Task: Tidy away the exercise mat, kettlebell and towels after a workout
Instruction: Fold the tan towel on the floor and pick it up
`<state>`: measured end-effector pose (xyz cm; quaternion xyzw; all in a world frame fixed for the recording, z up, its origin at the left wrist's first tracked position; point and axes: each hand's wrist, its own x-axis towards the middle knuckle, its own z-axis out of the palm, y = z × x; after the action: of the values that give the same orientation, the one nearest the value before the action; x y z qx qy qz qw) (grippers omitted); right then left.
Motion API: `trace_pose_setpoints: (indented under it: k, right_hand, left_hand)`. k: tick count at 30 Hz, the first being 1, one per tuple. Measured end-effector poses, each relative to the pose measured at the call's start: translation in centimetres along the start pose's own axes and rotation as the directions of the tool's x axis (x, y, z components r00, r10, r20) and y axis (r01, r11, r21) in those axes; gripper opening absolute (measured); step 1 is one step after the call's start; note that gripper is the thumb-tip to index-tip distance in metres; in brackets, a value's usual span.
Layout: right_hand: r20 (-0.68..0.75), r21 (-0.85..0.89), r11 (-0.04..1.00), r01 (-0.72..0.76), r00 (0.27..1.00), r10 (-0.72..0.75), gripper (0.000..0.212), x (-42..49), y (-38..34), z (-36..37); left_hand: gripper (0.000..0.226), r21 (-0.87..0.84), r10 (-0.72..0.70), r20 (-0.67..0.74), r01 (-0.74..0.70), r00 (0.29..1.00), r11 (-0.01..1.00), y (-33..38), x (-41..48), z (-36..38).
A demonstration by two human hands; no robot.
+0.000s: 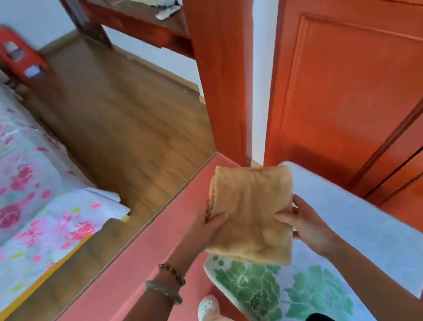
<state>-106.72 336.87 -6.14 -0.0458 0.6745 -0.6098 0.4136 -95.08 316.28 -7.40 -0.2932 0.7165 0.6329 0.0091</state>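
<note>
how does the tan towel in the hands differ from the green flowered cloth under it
The tan towel is plain; the green flowered cloth is white with a green print. The tan towel is folded thick and held up by the left hand and right hand; the green flowered cloth lies spread flat. Both are soft fabric.

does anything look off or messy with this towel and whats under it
Nothing stands out. The tan towel is neatly folded, the left hand and right hand pinching its sides, above a green flowered cloth lying flat. No spill or damage shows; the far room is blurred.
</note>
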Motion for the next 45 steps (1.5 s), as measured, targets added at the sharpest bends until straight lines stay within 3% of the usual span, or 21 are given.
trace_pose_setpoints:
  k: [3, 8, 13, 16, 19, 21, 28, 33, 41, 45]
  right_hand:
    - [0.086, -0.067, 0.996, 0.065, 0.995, -0.059, 0.045, 1.8, -2.1, 4.7]
    - [0.122, -0.125, 0.987, 0.103, 0.989, -0.087, 0.044, 5.2, -4.1, 14.4]
    - [0.135, -0.146, 0.984, 0.105, 0.987, -0.085, 0.033, 8.2, -5.0, 24.4]
    - [0.162, -0.157, 0.981, 0.113, 0.983, -0.087, 0.035, 9.9, -5.6, 30.4]
    - [0.174, -0.194, 0.974, 0.118, 0.981, -0.084, 0.035, 11.4, -6.4, 35.0]
    - [0.164, -0.218, 0.971, 0.101, 0.984, -0.065, 0.040, 12.3, -6.5, 37.1]
    - [0.141, -0.156, 0.987, 0.026, 0.990, -0.003, 0.040, 16.6, -8.4, 40.3]
    - [0.178, -0.208, 0.978, 0.016, 0.984, 0.022, 0.047, 21.4, -10.2, 41.4]
    - [0.244, -0.277, 0.961, 0.020, 0.969, 0.050, 0.042, 33.8, -17.1, 40.7]
    - [0.261, -0.355, 0.935, -0.001, 0.960, 0.100, 0.050, 39.8, -20.7, 39.2]
  left_hand:
    - [0.051, 0.024, 0.044, -0.118, -0.042, 0.992, 0.999, 0.0, -1.4, -5.1]
    - [0.028, 0.000, 0.020, -0.211, -0.020, 0.977, 1.000, -0.8, -2.3, -14.9]
    - [0.023, 0.032, 0.042, -0.254, -0.035, 0.966, 0.999, -1.6, -2.7, -24.6]
    - [0.035, 0.030, 0.051, -0.300, -0.044, 0.953, 0.999, -2.7, -2.8, -30.5]
    - [0.017, 0.036, 0.045, -0.315, -0.035, 0.948, 0.999, -3.7, -2.6, -35.1]
    - [0.016, 0.048, 0.041, -0.327, -0.027, 0.944, 0.998, -4.3, -2.4, -37.2]
    - [0.017, 0.022, 0.050, -0.390, -0.045, 0.919, 0.999, -5.2, 0.6, -40.3]
    - [0.019, 0.027, 0.040, -0.444, -0.032, 0.895, 0.999, -4.5, 4.5, -41.7]
    - [0.021, 0.022, 0.026, -0.487, -0.018, 0.873, 1.000, -0.5, 16.4, -43.9]
    - [0.017, 0.071, 0.022, -0.517, 0.018, 0.856, 0.997, 2.6, 22.9, -43.6]
